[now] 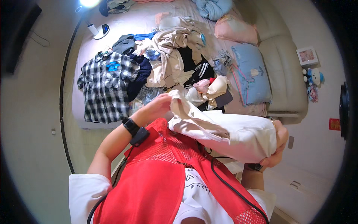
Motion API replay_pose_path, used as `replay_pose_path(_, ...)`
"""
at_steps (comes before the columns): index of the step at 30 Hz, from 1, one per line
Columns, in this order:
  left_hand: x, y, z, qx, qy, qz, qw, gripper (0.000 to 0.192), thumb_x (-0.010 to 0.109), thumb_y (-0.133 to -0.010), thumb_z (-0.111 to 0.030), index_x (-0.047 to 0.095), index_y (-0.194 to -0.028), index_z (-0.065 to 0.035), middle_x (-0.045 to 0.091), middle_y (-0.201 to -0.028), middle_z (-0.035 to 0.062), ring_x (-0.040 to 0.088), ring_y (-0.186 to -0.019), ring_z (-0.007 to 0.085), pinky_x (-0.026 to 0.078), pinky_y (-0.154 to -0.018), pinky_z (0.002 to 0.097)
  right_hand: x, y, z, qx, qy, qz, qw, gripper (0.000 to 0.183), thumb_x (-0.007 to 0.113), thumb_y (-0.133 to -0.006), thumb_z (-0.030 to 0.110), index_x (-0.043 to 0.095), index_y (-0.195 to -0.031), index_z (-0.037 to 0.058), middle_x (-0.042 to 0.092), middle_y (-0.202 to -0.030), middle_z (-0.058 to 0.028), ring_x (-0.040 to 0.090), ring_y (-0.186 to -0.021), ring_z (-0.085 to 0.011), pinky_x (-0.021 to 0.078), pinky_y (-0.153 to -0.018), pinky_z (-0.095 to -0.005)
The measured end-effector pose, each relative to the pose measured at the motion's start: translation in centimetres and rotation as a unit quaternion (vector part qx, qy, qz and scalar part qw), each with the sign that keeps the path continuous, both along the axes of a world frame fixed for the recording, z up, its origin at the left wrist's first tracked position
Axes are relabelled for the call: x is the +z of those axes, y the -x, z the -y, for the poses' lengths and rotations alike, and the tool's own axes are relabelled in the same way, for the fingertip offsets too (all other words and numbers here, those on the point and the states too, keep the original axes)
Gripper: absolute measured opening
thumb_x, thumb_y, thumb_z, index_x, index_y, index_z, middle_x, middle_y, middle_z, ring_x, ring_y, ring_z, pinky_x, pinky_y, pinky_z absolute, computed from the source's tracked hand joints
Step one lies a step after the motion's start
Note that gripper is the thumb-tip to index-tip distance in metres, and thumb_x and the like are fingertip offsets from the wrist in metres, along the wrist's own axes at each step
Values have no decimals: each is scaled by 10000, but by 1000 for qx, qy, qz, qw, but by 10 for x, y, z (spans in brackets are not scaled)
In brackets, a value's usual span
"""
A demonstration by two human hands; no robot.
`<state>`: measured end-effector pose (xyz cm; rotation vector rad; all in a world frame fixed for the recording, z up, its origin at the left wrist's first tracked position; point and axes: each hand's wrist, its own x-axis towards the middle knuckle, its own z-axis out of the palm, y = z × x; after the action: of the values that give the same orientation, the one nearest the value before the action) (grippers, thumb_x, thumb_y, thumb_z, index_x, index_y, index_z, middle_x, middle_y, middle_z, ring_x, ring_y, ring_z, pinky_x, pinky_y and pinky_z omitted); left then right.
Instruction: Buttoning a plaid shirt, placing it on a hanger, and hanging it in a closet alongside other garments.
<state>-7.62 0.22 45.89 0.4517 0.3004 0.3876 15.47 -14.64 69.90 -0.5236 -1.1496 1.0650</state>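
A white and cream cloth garment [237, 128] hangs between my two hands above the bed's near edge, in front of my red vest. My left hand [160, 105] holds its gathered edge, and the fingertips are partly behind the fabric. At the other end, my right hand [277, 145] grips the folded cloth, with the thumb at the lower corner. The garment's exact kind is not clear. Beyond it lies a heap of clothes with a beige garment [167, 42], a black piece with white stripes [202, 71] and a cream bra [218, 86]. A black-and-white checked shirt [103, 86] lies spread out on the left.
The bed [77, 103] has a padded headboard [282, 75] on the right, with a blue pillow [251, 75] and a pink pillow [236, 29] against it. A lit lamp's white base [101, 32] stands at the far left. Black cables [237, 190] run along my vest.
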Motion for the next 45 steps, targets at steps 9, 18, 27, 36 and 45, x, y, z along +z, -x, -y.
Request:
replay_pose_path(9, 47, 131, -8, 70, -68, 51, 994, 665, 678, -766, -211, 422, -1302, 87, 488, -1318, 197, 475, -1218, 302, 326, -1052, 440, -50, -38, 93, -287, 198, 180, 920, 308, 728, -568, 148, 567, -808, 42, 583, -1022, -145, 551, -975, -280, 422, -873, -415)
replay_pose_path(18, 62, 183, 42, 96, -20, 0, 995, 715, 803, -555, -25, 493, -1164, 189, 588, -1143, 261, 575, -1081, 329, 414, -964, 403, -65, -44, 85, -120, 345, 291, 884, 185, 732, -595, 111, 677, -706, -26, 671, -852, -145, 632, -812, -238, 454, -748, -298)
replay_pose_path(27, 19, 160, 13, 256, -80, -170, 948, 759, 770, -578, -85, 445, -1248, 60, 559, -1219, 177, 544, -1136, 298, 426, -981, 429, -123, -106, 15, -27, 330, 297, 896, 161, 760, -644, 83, 695, -758, -11, 652, -987, -174, 615, -944, -268, 455, -804, -335)
replay_pose_path(36, -149, 8, -177, 258, -134, -277, 916, 423, 590, -864, -104, 467, -1250, 17, 573, -1207, 102, 558, -1101, 194, 429, -950, 314, -342, -182, -188, -163, 292, 244, 910, 202, 659, -844, 173, 657, -884, -25, 629, -750, 10, 554, -671, -53, 429, -587, -212)
replay_pose_path(45, -350, -47, -270, 192, -163, -527, 812, 157, 672, -839, -264, 594, -914, -151, 501, -768, -77, 460, -706, 29, 358, -633, 207, -505, -304, -252, -314, 226, 217, 896, 198, 566, -872, 65, 514, -1048, -10, 685, -852, -108, 637, -740, -135, 491, -673, -243)
